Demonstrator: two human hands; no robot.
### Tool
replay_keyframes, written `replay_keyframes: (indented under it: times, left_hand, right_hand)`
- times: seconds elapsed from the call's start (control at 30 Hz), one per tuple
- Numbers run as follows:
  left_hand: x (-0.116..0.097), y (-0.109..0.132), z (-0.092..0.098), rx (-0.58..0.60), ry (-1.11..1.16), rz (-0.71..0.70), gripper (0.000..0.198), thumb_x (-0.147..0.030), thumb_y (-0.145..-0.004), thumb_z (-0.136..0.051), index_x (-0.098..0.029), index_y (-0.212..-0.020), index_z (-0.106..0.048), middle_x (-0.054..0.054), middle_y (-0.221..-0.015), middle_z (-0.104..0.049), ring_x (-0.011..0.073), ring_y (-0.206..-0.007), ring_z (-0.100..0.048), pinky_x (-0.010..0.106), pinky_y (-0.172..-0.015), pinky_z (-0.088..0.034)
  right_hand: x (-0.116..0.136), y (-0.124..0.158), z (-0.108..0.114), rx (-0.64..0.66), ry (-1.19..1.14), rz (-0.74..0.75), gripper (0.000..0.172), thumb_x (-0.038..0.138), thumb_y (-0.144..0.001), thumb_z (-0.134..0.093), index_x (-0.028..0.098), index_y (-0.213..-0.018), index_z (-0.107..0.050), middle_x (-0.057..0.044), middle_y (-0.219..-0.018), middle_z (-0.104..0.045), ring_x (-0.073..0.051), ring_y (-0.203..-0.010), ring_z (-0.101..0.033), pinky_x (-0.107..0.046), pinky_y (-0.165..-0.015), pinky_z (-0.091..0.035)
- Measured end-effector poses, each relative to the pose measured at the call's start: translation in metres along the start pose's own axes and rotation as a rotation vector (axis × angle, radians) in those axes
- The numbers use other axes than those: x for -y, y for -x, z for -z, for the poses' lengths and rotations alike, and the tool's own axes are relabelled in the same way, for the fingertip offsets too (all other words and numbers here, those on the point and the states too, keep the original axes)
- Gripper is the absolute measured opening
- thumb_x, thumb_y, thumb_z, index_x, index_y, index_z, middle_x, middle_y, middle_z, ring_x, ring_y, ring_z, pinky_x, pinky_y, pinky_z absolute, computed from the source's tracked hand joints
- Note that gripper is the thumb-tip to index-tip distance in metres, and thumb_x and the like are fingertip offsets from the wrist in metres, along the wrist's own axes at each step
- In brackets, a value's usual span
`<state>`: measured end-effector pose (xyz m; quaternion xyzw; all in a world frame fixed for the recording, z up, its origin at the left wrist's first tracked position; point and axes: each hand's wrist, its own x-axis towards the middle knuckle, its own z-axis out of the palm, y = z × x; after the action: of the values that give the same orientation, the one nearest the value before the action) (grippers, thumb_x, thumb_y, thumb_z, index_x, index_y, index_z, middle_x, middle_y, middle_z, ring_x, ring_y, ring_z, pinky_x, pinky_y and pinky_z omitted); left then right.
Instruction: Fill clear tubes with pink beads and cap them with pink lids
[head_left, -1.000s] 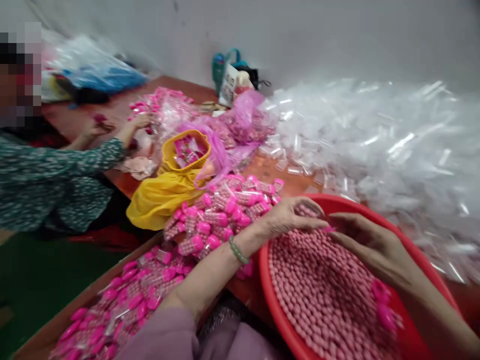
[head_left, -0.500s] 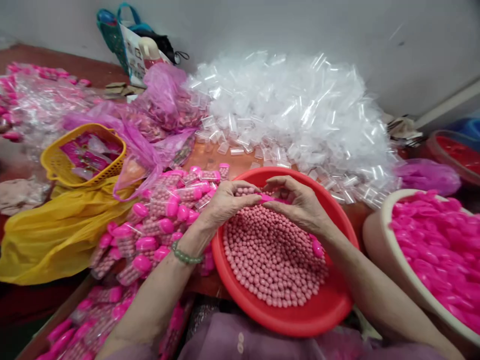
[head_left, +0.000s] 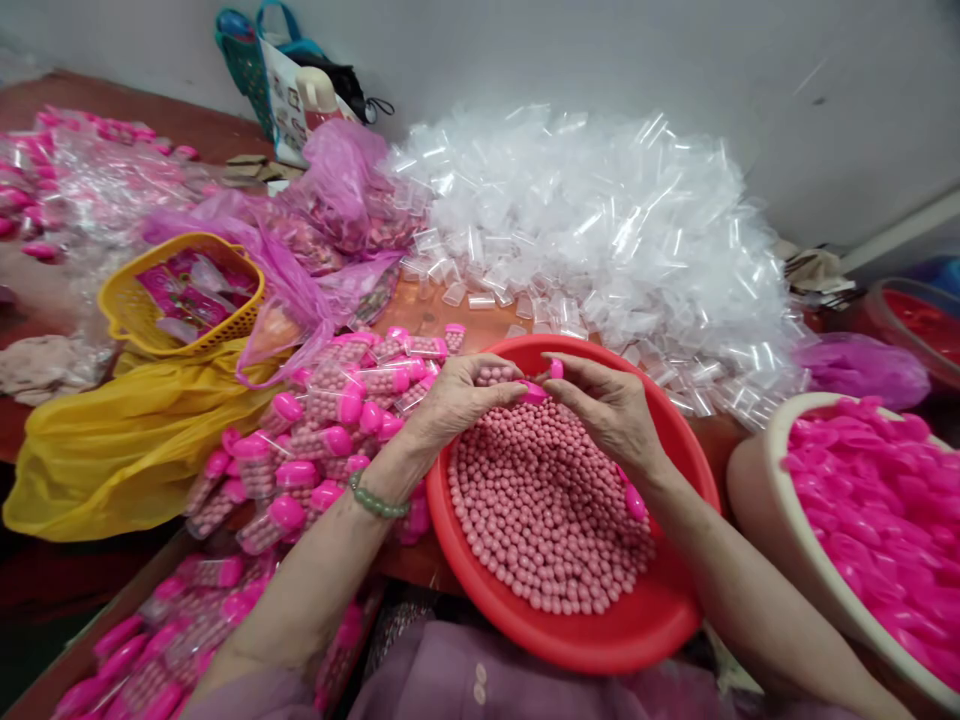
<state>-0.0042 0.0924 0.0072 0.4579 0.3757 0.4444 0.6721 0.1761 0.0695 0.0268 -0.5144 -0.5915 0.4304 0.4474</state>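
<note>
Over the back of a red basin [head_left: 577, 655] full of pink beads [head_left: 547, 520], both my hands are close together. My left hand [head_left: 457, 400] is closed around a small clear jar [head_left: 496, 375] filled with beads, lying on its side. A bright pink lid [head_left: 534, 392] shows at the jar's end, facing my right hand. Between the thumb and fingers of my right hand [head_left: 615, 410] is a small pink cap [head_left: 556, 369], held just apart from the jar. Another pink piece [head_left: 635, 502] lies on the beads below my right wrist.
Filled pink-capped jars [head_left: 300, 470] are heaped to the left. Behind the basin rises a large pile of empty clear jars [head_left: 600, 220]. A cream tub [head_left: 757, 465] of pink caps stands at right; a yellow basket [head_left: 187, 345] and yellow bag [head_left: 112, 455] lie at left.
My hands have drawn slightly apart. The small pink cap in my right hand now stands clear of the jar's lid, and the view has shifted a little to the left.
</note>
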Motion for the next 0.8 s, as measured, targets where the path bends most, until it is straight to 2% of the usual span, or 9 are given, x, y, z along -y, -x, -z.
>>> replay_keyframes:
  times: [0.07, 0.17, 0.23, 0.37, 0.43, 0.57, 0.67, 0.8]
  left_hand:
    - [0.001, -0.002, 0.0, -0.001, 0.035, -0.01, 0.028, -0.028, -0.058, -0.085, -0.011, -0.074, -0.069, -0.004, -0.062, -0.055, 0.0061, -0.059, -0.051, 0.021, -0.061, -0.043]
    - [0.002, -0.003, -0.001, 0.012, 0.078, -0.024, 0.03, -0.029, -0.057, -0.086, -0.011, -0.072, -0.067, -0.004, -0.063, -0.054, 0.0055, -0.061, -0.051, 0.021, -0.062, -0.043]
    - [0.001, -0.003, -0.001, 0.02, 0.098, -0.026, 0.032, -0.031, -0.057, -0.086, -0.011, -0.073, -0.066, -0.004, -0.064, -0.054, 0.0058, -0.062, -0.052, 0.021, -0.064, -0.044]
    - [0.0, -0.002, 0.0, 0.027, 0.12, -0.032, 0.035, -0.036, -0.059, -0.085, -0.01, -0.073, -0.067, -0.005, -0.063, -0.051, 0.0054, -0.06, -0.05, 0.021, -0.062, -0.044]
    - [0.0, -0.002, 0.001, 0.009, 0.139, -0.039, 0.035, -0.035, -0.057, -0.086, -0.011, -0.075, -0.068, -0.005, -0.063, -0.05, 0.0049, -0.059, -0.048, 0.021, -0.062, -0.043]
    - [0.002, -0.002, 0.002, -0.03, 0.118, -0.066, 0.033, -0.032, -0.056, -0.087, -0.011, -0.075, -0.069, -0.004, -0.063, -0.053, 0.0045, -0.059, -0.047, 0.019, -0.059, -0.04]
    - [0.001, -0.002, 0.003, -0.035, 0.123, -0.088, 0.028, -0.03, -0.059, -0.085, -0.011, -0.074, -0.069, -0.004, -0.063, -0.054, 0.0042, -0.059, -0.047, 0.018, -0.058, -0.039]
    - [-0.001, -0.001, 0.002, -0.048, 0.122, -0.09, 0.024, -0.025, -0.059, -0.083, -0.011, -0.073, -0.07, -0.003, -0.064, -0.058, 0.0055, -0.061, -0.05, 0.019, -0.061, -0.041]
  right_hand:
    - [0.003, 0.002, -0.002, 0.085, 0.146, 0.069, 0.031, 0.039, -0.083, -0.068, 0.022, -0.108, -0.073, -0.002, -0.098, -0.074, -0.018, -0.087, -0.067, -0.034, -0.085, -0.054]
    - [0.005, 0.004, -0.003, 0.223, 0.346, 0.164, 0.031, 0.034, -0.091, -0.058, 0.023, -0.117, -0.07, -0.003, -0.096, -0.072, -0.015, -0.081, -0.065, -0.029, -0.08, -0.053]
    - [0.004, 0.005, -0.004, 0.248, 0.431, 0.222, 0.031, 0.032, -0.093, -0.055, 0.022, -0.119, -0.068, -0.003, -0.092, -0.07, -0.014, -0.078, -0.063, -0.027, -0.076, -0.051]
    - [-0.002, 0.004, -0.007, 0.157, 0.392, 0.243, 0.037, 0.034, -0.093, -0.055, 0.02, -0.127, -0.06, -0.003, -0.086, -0.07, -0.014, -0.073, -0.064, -0.025, -0.067, -0.051]
    - [-0.004, 0.003, -0.009, 0.091, 0.365, 0.257, 0.032, 0.034, -0.092, -0.059, 0.02, -0.121, -0.061, -0.002, -0.084, -0.07, -0.014, -0.07, -0.065, -0.024, -0.063, -0.052]
    - [-0.008, 0.003, -0.013, -0.002, 0.478, 0.451, 0.012, 0.028, -0.09, -0.063, 0.02, -0.099, -0.066, -0.001, -0.082, -0.071, -0.011, -0.065, -0.065, -0.021, -0.061, -0.051]
    - [-0.011, 0.003, -0.015, -0.04, 0.565, 0.604, 0.014, 0.022, -0.089, -0.064, 0.02, -0.103, -0.065, -0.003, -0.085, -0.074, -0.012, -0.065, -0.067, -0.021, -0.062, -0.052]
    - [-0.017, 0.003, -0.02, -0.057, 0.638, 0.732, 0.023, 0.016, -0.087, -0.063, 0.02, -0.11, -0.064, -0.008, -0.097, -0.075, -0.016, -0.078, -0.071, -0.025, -0.071, -0.056]
